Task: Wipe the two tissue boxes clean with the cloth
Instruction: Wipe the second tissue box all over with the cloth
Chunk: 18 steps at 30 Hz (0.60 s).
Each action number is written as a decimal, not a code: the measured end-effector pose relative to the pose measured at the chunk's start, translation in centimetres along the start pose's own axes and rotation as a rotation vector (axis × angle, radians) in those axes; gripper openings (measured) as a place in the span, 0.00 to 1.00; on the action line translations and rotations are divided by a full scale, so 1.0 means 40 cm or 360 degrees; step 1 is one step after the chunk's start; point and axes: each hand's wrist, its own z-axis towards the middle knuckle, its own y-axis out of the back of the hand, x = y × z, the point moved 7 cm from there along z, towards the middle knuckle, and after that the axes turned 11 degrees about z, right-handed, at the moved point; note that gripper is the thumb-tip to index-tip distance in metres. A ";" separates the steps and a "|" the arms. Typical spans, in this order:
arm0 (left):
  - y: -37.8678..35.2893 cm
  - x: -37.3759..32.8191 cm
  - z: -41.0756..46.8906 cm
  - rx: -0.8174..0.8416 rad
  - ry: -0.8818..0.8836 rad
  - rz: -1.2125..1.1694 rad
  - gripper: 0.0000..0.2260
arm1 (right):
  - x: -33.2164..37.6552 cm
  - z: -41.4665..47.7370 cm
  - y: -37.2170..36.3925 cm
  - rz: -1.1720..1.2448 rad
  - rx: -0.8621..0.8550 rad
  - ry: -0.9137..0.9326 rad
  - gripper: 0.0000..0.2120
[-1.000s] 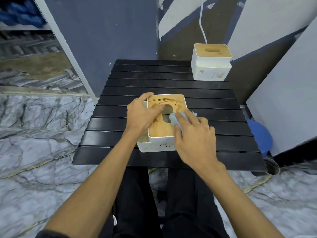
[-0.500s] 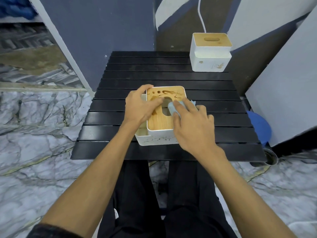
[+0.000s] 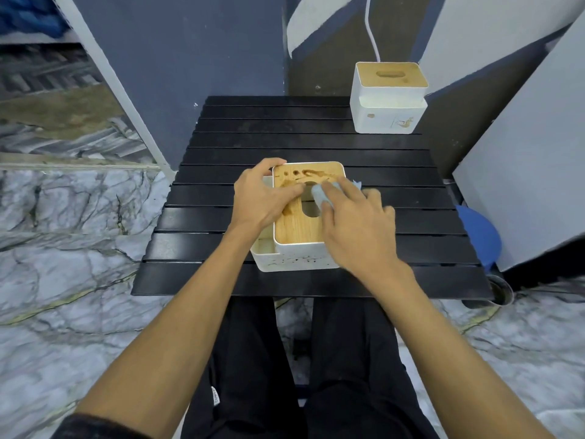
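Black slatted bench (image 3: 285, 134) over marble floor (image 3: 63, 248), person seated at its near edge. Near tissue box (image 3: 297, 258) sits at near-centre of the bench; far tissue box (image 3: 387, 103) stands at the far right corner, well apart and untouched. The near box has a wooden lid (image 3: 294, 229) with brown stains (image 3: 316, 177) across its far half, and dark specks (image 3: 311, 260) on its near white wall. Left hand (image 3: 259, 198) braces this box: palm over the left wall, fingers laid flat on the lid, thumb at the far-left corner. Right hand (image 3: 357, 226) holds the pale blue cloth (image 3: 318, 196) bunched under its fingers and presses it on the lid beside the slot. Judgement: the box looks like a light, rigid shell with a smooth finish, likely to skid on the slats under sideways rubbing, so the bracing hand matters. The lid seems a loose-fitting insert; downward pressure is safer than pushing at its edge. The cloth is soft and limp and works best wadded. To turn the box for the speckled wall, take it by the two side walls.
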 end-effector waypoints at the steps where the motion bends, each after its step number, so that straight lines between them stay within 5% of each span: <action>1: 0.001 -0.001 -0.001 0.0000 0.0002 -0.0005 0.23 | 0.002 0.029 -0.007 0.0003 0.0025 -0.0022 0.20; 12: 0.002 -0.010 -0.006 -0.0009 -0.0016 0.0006 0.23 | 0.005 -0.057 0.003 0.0123 -0.0031 -0.0001 0.16; 18: 0.006 -0.018 -0.008 0.0006 -0.0040 0.0006 0.21 | -0.011 0.077 -0.022 0.0140 0.0008 -0.0059 0.17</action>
